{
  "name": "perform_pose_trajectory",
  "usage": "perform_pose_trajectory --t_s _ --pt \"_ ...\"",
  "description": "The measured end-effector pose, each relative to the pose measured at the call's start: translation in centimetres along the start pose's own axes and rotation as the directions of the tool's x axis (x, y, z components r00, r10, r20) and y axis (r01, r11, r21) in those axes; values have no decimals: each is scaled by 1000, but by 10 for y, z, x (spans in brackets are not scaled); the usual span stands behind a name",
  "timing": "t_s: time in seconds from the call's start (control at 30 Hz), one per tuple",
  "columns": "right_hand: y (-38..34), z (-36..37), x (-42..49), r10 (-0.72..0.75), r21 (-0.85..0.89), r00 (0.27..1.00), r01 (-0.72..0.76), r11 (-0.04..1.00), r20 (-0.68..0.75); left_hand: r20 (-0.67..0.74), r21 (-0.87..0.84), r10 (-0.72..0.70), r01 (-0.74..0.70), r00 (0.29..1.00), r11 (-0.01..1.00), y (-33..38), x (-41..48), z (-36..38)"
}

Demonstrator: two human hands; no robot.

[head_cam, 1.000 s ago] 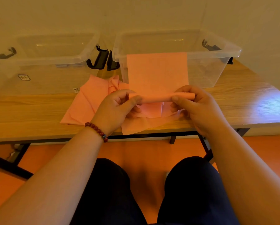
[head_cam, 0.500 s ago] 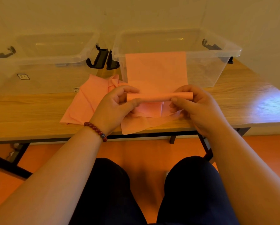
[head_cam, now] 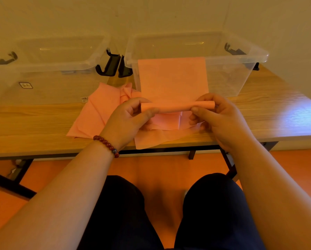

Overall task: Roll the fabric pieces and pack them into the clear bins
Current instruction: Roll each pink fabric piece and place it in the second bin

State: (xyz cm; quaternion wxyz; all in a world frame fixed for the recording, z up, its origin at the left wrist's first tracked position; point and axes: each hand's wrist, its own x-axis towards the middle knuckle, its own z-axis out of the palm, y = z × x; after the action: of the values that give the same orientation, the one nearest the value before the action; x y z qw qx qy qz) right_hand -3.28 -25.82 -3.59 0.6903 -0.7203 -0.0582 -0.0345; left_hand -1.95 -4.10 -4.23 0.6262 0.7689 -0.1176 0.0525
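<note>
**Pink fabric piece part-rolled, pinched at both ends**

Wears a red bead bracelet (head_cam: 106, 145) on the left wrist. Pinches the roll (head_cam: 169, 106) at its left end with the left hand (head_cam: 127, 120), thumb on top, and at its right end with the right hand (head_cam: 217, 120). Holds it level, just above the table (head_cam: 33, 123). Beyond the grip, shows the unrolled fabric piece (head_cam: 172, 80) rising in front of the right clear bin (head_cam: 241, 76). Under and left of the grip, loose fabric pieces (head_cam: 100, 112); farther left, the left clear bin (head_cam: 48, 64).
</note>
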Motion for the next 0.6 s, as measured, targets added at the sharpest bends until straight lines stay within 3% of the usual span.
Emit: perform_pose_trajectory --t_s 0.6 --pt "1 1 0 4 -30 1000 -5 1000 -23 5 -34 -8 8 1000 999 1 -1 0"
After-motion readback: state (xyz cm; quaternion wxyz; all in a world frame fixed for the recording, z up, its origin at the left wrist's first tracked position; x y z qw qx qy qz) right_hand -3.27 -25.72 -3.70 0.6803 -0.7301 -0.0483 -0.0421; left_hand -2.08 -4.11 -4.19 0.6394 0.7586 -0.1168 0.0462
